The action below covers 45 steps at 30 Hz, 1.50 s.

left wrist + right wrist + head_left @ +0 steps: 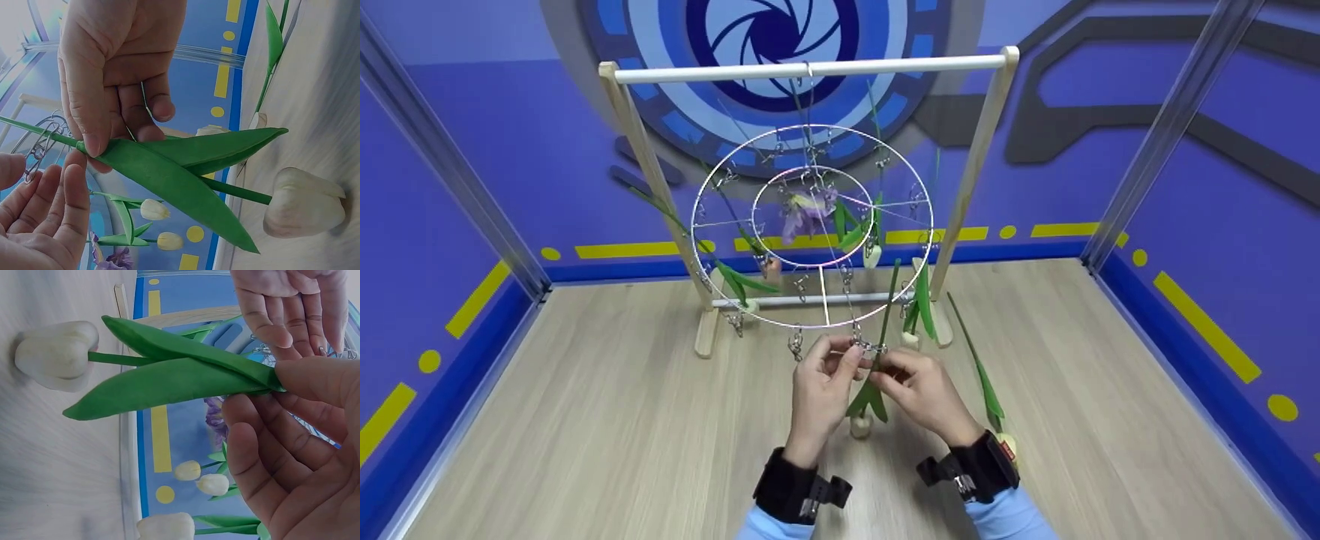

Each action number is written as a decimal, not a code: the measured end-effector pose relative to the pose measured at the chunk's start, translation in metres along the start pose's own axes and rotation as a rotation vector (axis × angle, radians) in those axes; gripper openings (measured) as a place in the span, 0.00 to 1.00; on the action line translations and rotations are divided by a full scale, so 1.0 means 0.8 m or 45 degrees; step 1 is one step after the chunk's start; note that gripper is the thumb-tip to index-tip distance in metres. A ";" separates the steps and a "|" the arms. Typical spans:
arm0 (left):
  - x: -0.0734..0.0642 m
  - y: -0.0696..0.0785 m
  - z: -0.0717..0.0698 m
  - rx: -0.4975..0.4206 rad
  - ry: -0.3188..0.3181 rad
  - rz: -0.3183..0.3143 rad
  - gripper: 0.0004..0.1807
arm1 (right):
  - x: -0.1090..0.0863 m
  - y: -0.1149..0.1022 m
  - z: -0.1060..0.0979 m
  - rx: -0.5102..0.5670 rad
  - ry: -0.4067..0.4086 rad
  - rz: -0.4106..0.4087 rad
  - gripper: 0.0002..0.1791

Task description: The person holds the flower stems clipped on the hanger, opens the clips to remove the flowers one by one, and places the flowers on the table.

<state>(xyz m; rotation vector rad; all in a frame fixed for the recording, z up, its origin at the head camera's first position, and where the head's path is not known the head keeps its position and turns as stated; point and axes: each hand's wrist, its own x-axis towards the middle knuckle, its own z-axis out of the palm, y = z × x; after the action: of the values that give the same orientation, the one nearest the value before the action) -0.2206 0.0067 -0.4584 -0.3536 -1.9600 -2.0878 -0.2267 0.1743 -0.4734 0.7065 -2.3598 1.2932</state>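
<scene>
My right hand pinches the green stem of an artificial white tulip between thumb and fingers, just above its leaves. The tulip hangs head down, its bloom near the tabletop. To the left of the stem, my left hand pinches a metal clip with thumb and fingertip. In the left wrist view the stem passes by the clip; whether its jaws grip the stem I cannot tell. The clip hangs from the front of a round two-ring drying hanger, level with both hands.
A wooden stand with a white top bar carries the hanger. Several tulips and a purple flower hang head down from it, among bare clips. Another tulip lies on the table right of my right hand. Blue panels surround the table.
</scene>
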 end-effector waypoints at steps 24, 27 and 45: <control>-0.001 -0.004 0.000 -0.019 0.020 0.087 0.06 | 0.000 -0.003 -0.007 0.028 -0.014 0.063 0.04; 0.000 -0.005 -0.001 -0.014 0.018 0.069 0.07 | 0.000 -0.003 -0.008 0.045 -0.021 0.072 0.03; 0.001 -0.006 0.002 -0.022 0.045 -0.047 0.10 | 0.001 -0.001 -0.016 0.056 -0.009 0.078 0.03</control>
<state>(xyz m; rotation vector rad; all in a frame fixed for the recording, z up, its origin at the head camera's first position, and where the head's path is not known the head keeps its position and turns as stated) -0.2228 0.0087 -0.4623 -0.2837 -1.9440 -2.1198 -0.2259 0.1849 -0.4660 0.6578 -2.3828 1.3737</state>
